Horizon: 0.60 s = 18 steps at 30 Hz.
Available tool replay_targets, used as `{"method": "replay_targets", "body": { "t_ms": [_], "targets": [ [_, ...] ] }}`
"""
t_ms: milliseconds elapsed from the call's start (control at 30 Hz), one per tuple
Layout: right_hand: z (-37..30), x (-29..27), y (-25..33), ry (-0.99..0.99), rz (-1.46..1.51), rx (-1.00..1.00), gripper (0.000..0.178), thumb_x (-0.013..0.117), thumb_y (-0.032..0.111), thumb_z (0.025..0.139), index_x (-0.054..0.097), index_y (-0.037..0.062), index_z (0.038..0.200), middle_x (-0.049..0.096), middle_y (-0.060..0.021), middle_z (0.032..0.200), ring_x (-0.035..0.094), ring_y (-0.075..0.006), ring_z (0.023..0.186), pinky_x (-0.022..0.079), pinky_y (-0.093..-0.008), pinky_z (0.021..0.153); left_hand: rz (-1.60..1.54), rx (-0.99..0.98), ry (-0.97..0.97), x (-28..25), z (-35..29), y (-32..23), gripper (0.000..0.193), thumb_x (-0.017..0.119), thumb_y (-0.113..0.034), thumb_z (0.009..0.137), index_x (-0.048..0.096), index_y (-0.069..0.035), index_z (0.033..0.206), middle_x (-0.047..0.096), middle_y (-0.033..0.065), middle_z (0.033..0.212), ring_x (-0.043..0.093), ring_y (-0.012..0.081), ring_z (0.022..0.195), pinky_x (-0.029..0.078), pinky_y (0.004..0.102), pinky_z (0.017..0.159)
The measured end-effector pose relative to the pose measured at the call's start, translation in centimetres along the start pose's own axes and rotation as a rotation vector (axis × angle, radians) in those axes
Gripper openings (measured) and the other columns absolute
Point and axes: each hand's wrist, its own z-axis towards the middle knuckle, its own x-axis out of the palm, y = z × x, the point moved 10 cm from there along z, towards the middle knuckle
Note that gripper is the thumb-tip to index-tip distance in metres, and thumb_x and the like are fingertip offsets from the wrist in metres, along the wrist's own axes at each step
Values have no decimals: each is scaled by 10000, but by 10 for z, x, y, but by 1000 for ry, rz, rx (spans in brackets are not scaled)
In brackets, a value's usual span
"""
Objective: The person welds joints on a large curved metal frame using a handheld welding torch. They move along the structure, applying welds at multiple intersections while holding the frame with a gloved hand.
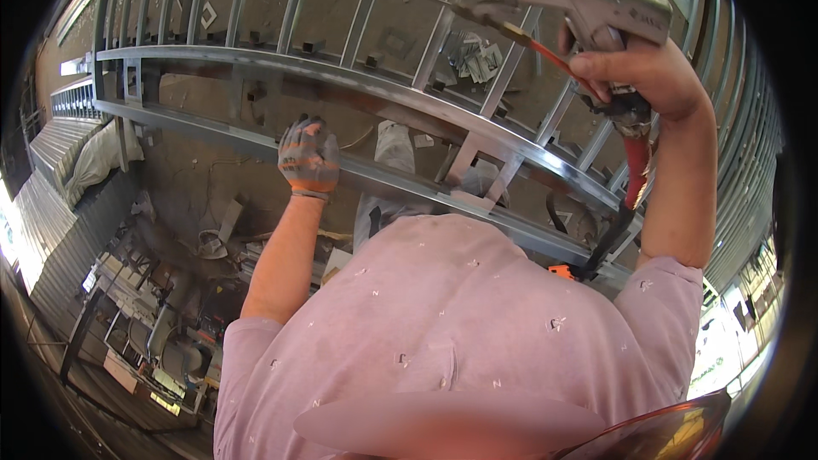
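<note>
Raised at the upper right, my bare right hand (635, 77) is closed round the grip of a grey pistol-shaped welding gun (588, 0). Its narrow metal nozzle points left, above the frame. A thin tool with a red-orange handle (545, 51) runs below the barrel into the same hand; its kind is unclear. From the grip's base hangs a red and black cable (635, 166). My left hand (308, 153), in a grey and orange glove, lies over the near metal rail (383, 177) with its fingers curled. Part of that rail is hidden under the hand.
Beyond the near rail runs a curved metal rail (341, 77) with several parallel bars going away from it. Metal offcuts (477, 60) lie on the floor between bars. Corrugated sheets (60, 213) and a white sack (98, 158) are at the left, cluttered equipment (170, 349) at the lower left.
</note>
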Motion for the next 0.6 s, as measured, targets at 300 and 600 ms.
{"method": "replay_targets", "body": {
  "t_ms": [300,600],
  "targets": [
    [95,81,-58,98,57,288,461,930,124,829,768,9,1245,730,-46,888,644,-134,706,539,-324,615,-87,34,42,-3,-1,-5,192,824,-216,827,703,-101,919,748,125,913,740,387,891,591,502,863],
    [119,97,-92,214,38,349,446,927,102,809,764,-11,1209,723,-65,842,657,-150,683,545,-334,593,-72,36,42,-6,-2,-7,231,827,-251,828,707,-88,939,734,129,901,729,381,876,590,494,871]
  ]
}}
